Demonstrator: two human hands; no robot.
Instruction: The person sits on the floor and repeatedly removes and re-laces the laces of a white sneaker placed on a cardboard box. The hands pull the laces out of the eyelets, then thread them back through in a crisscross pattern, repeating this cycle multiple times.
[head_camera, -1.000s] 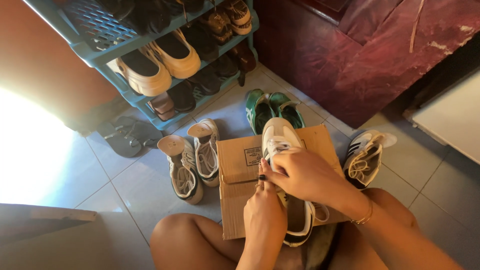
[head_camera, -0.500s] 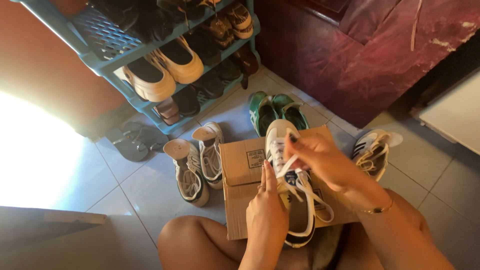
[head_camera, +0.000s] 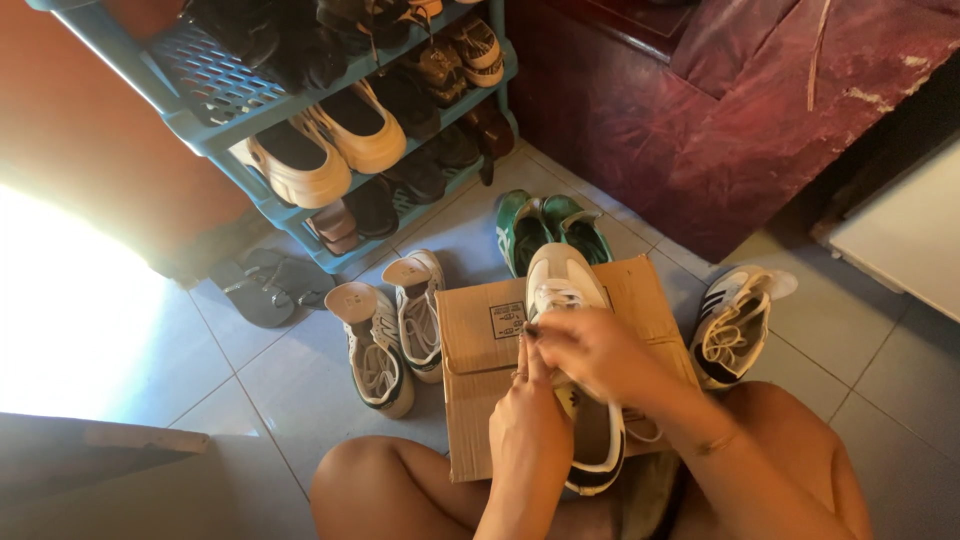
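A white sneaker (head_camera: 565, 300) w/ dark trim lies lengthwise on a brown cardboard box (head_camera: 480, 350), toe pointing away from the person, heel end toward the lap. The box sits flat on the grey tiled floor (head_camera: 250, 370), just in front of the person's bare knees.

Left hand (head_camera: 528, 425) comes up from below, fingers pressed together & pointing up along the shoe's left side, closed narrow at the lace area; it looks to be pinching a lace, but I can't tell for sure. Right hand (head_camera: 590, 350) crosses over the middle of the shoe, fingers curled down onto the laces; it's motion-blurred, so exact grip can't be told. Both hands touch the sneaker, fingertips nearly meeting.

Around the box: a pair of white/dark laced sneakers (head_camera: 395, 325) just beside its left edge; a green pair (head_camera: 545, 225) just beyond its far edge; one white sneaker w/ dark stripes (head_camera: 735, 320) near its right edge. Dark flip-flops (head_camera: 265, 285) lie further left by the blue plastic shoe rack (head_camera: 215, 135), which holds cream clogs (head_camera: 325, 145) & several dark shoes. Dark red sofa (head_camera: 720, 120) at the back right. Strong sun glare at left.
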